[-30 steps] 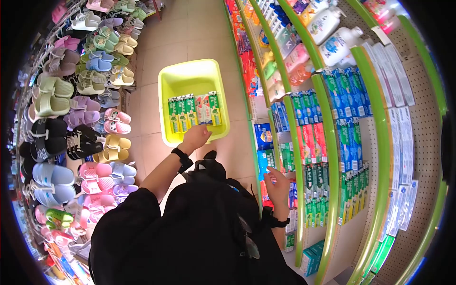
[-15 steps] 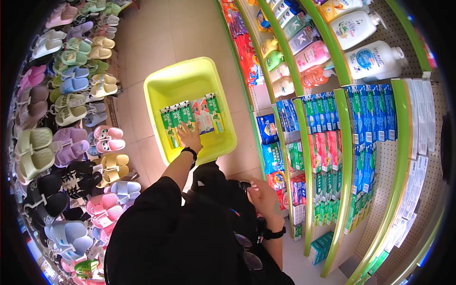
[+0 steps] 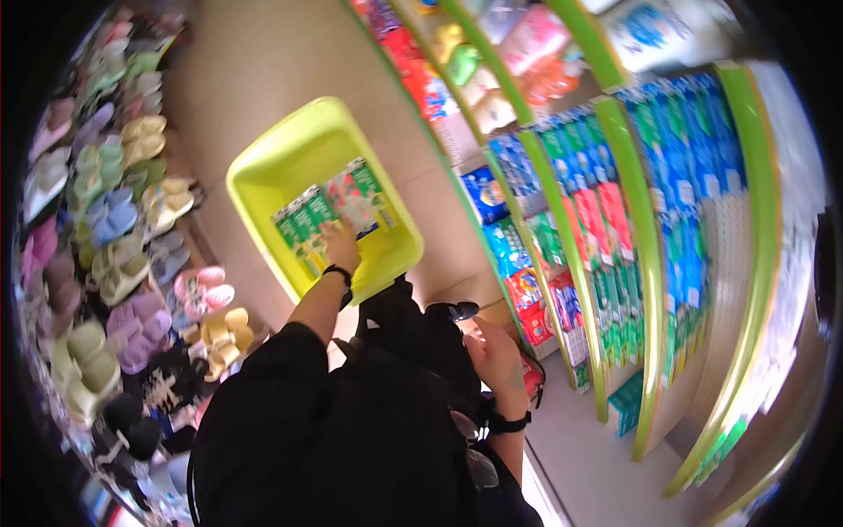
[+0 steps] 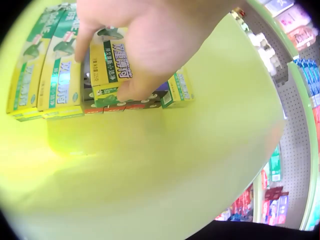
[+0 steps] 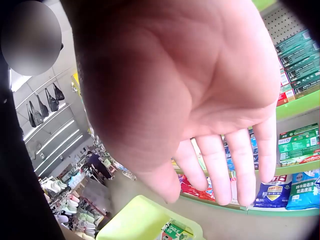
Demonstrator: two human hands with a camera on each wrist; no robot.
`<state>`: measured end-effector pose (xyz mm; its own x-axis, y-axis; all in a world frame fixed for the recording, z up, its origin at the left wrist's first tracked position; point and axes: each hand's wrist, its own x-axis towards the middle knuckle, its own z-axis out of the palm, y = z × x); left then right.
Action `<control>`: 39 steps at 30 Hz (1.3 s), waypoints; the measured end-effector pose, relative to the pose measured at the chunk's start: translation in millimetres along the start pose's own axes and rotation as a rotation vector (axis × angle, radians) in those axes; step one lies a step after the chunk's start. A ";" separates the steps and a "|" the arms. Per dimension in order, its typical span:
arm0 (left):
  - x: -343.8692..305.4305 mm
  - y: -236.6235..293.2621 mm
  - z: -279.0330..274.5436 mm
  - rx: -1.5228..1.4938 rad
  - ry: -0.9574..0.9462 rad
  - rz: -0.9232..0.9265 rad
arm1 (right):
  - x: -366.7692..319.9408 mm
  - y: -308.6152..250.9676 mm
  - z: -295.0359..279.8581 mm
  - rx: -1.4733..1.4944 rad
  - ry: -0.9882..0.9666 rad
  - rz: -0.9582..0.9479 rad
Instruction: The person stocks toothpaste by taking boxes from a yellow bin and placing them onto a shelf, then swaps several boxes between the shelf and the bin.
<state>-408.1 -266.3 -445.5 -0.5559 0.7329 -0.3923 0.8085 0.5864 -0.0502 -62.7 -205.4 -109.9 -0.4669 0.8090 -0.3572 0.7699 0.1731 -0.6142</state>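
A yellow-green tub [image 3: 263, 162] holds a row of green-and-yellow toothpaste boxes [image 3: 303, 220], with red-and-white boxes [image 3: 351, 204] toward the row's right side. My left hand [image 3: 342, 250] reaches into the tub over the row. Seen from the left wrist, this hand [image 4: 145, 40] grips one toothpaste box [image 4: 111, 62] between thumb and fingers, and the box overlaps darker boxes behind it. Two more toothpaste boxes [image 4: 62, 70] lie left of it. My right hand [image 3: 496, 356] is beside my body, holding nothing; in the right wrist view its fingers [image 5: 217, 170] extend loosely.
Shelves with green edges [image 3: 606, 149] stand on the right, stocked with toothpaste boxes, pump bottles [image 3: 536, 39] and bagged goods [image 3: 483, 193]. Racks of slippers [image 3: 110, 211] line the left side. The tub sits on a tiled floor [image 3: 263, 53] in the aisle.
My left hand has moved from the tub's near edge onto the toothpaste boxes. The right hand has drawn in from the shelf toward my body. The head view has turned, tilting the tub.
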 end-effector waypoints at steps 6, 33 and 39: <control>17.7 -30.5 -15.7 -0.421 -0.012 0.123 | 0.5 -8.0 -0.4 -0.075 0.116 -0.072; -212.7 169.6 -367.7 -0.749 0.602 1.255 | 11.9 -17.7 -75.3 0.458 0.467 -0.569; -249.1 235.6 -364.1 -0.637 0.576 1.306 | -60.6 52.3 -179.1 0.618 0.197 -0.148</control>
<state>-149.6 -185.1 -25.1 0.3223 0.7727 0.5469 0.6426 -0.6028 0.4730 83.9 -144.8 5.6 -0.4148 0.8993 -0.1386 0.2855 -0.0160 -0.9582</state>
